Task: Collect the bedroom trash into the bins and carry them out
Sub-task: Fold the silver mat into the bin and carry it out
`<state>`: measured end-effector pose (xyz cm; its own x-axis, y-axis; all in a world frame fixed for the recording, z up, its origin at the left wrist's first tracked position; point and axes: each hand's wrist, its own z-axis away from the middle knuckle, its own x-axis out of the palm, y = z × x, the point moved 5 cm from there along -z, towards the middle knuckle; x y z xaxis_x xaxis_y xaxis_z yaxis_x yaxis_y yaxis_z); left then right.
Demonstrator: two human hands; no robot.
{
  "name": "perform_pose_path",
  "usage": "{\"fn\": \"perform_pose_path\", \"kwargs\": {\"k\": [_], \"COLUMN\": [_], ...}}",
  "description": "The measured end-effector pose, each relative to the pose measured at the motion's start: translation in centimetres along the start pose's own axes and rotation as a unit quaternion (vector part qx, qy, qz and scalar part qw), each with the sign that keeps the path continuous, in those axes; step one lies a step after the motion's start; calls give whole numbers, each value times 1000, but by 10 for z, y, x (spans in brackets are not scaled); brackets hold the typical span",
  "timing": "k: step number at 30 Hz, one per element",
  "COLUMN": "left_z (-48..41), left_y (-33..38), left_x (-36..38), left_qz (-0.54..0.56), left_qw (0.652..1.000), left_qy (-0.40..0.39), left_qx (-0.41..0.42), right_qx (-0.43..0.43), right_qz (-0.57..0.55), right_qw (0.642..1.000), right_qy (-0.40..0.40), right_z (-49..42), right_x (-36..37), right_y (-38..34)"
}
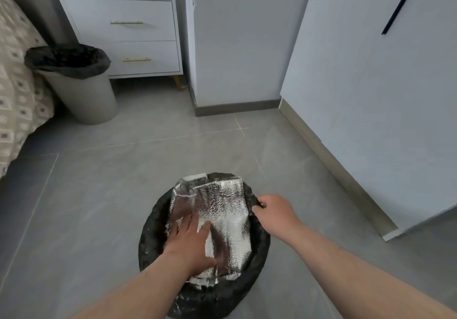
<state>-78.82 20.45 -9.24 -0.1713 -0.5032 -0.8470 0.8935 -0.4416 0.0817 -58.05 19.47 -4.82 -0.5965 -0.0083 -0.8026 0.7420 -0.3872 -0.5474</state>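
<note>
Pressing hand: our left hand [191,243] lies flat on the foil bag [222,210], fingers straight and spread, clasping nothing, palm bearing down.
Steadying hand: our right hand [275,211] grips the right edge of the bin [150,242], fingers curled over the black liner [212,301] there.
Foil bag: it sits in the mouth of the bin and fills most of the opening, its far end standing above the rim.
Bag handling: we judge it light, crinkly and springy, likely to rise again once released, and slick under a palm. We would push on its broad middle or pinch a folded edge.
Bin handling: it looks light to us, and the liner thin and loose, so we would lift by the hard rim.
Arms: both forearms reach forward and down from the bin's near side, the left over the opening, the right outside it.
Beyond the bin: a second bin [84,96], a bed [17,84] and a nightstand [123,34] lie well apart, far left.
</note>
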Motion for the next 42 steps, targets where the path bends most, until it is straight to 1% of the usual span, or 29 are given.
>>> {"fn": "perform_pose_path", "kwargs": {"k": [3, 6, 11, 15, 18, 20, 21, 22, 24, 25, 27, 30, 33, 37, 39, 42], "left_z": [-7, -8, 12, 44, 69, 82, 86, 88, 88, 86, 81, 77, 75, 68, 64, 55], "left_y": [0, 2, -4, -19, -39, -59, -69, -80, -95, -97, -94, -90, -93, -104, -108, -113], "left_x": [6, 4, -19, -45, -57, -59, -57, -52, -38, -32, -25, -19, -18, -31, -35, -43], "left_qz": [-13, -19, 2, 51, 145, 245, 295, 347, 445, 484, 542, 565, 599, 619, 635, 642], "left_qw": [999, 1000, 997, 986, 964, 928, 905, 881, 831, 812, 786, 775, 752, 733, 720, 714], "left_qy": [-30, -18, 79, 155, 225, 273, 286, 281, 221, 184, 131, 107, 98, 108, 109, 117], "left_qx": [-8, -6, 8, 14, -8, -63, -107, -160, -249, -270, -268, -262, -258, -259, -259, -253], "right_qx": [-2, -1, 2, 12, 18, 19, 20, 22, 28, 29, 28, 36, 57, 103, 115, 122], "right_qz": [7, 0, 9, 10, 16, 26, 29, 31, 27, 30, 42, 52, 33, -97, -130, -168], "right_qw": [1000, 1000, 1000, 1000, 999, 999, 999, 999, 999, 999, 998, 998, 998, 989, 984, 978], "right_qy": [5, 5, 9, -3, -22, -30, -32, -30, -24, -23, -22, -17, -20, -39, -49, -37], "right_z": [-1, -2, -1, 2, 4, 5, 6, 7, 8, 9, 9, 8, 7, 10, 10, 2], "right_x": [1, 1, 1, -1, -2, -2, -2, -2, -4, -5, -7, -10, -9, -7, -7, -7], "right_y": [0, 1, -3, -5, -8, -11, -12, -13, -15, -16, -18, -19, -15, -14, -16, -19]}}
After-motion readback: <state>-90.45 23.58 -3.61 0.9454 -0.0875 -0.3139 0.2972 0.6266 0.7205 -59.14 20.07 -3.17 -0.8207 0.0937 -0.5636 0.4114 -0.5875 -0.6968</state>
